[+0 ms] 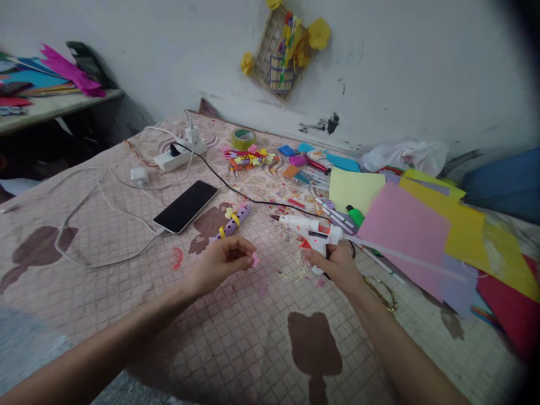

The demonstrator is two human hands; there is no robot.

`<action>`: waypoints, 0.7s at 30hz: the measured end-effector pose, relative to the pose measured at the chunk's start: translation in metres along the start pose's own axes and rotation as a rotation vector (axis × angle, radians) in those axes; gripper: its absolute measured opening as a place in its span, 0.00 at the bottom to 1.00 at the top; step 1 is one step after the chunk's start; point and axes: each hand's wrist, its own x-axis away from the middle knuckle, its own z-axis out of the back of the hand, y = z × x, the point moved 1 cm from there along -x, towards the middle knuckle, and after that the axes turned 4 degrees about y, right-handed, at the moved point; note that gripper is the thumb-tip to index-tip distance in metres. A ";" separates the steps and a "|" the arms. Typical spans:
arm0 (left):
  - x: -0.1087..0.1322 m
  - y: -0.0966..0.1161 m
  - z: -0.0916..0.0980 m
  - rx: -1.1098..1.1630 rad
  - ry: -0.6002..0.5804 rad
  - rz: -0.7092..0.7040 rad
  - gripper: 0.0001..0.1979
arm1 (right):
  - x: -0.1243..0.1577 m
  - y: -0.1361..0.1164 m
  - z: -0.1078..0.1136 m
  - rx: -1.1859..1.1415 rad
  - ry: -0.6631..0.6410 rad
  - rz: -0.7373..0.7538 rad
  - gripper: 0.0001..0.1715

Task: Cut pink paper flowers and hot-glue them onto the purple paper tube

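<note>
My right hand (335,264) is wrapped around the handle of a white hot glue gun (312,232). The gun's dark nozzle points left, and a long clear glue stick (405,256) juts from its back. In my left hand (228,259), thumb and fingers pinch a small pink paper piece (255,260). Just beyond that hand lies a purple craft roll (233,224) with dark dots, yellow bands and a small pale yellow piece on it. A gap separates the nozzle from the pink piece.
A phone (185,207) on a white cable lies left, near a power strip (179,156). A black cord (261,201) crosses the table. Tape (243,138) and colourful paper pieces (248,157) lie at the back. Coloured sheets (407,236) and scissors (382,293) are on the right.
</note>
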 end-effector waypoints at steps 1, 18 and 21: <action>0.001 0.003 0.000 -0.048 0.020 -0.041 0.08 | 0.000 0.000 0.000 -0.009 -0.023 -0.009 0.13; 0.005 0.010 0.023 -0.740 0.273 -0.771 0.04 | 0.003 -0.009 -0.005 -0.319 -0.351 -0.119 0.16; 0.005 0.009 0.028 -0.742 0.320 -0.834 0.07 | 0.001 -0.011 -0.005 -0.329 -0.362 -0.127 0.17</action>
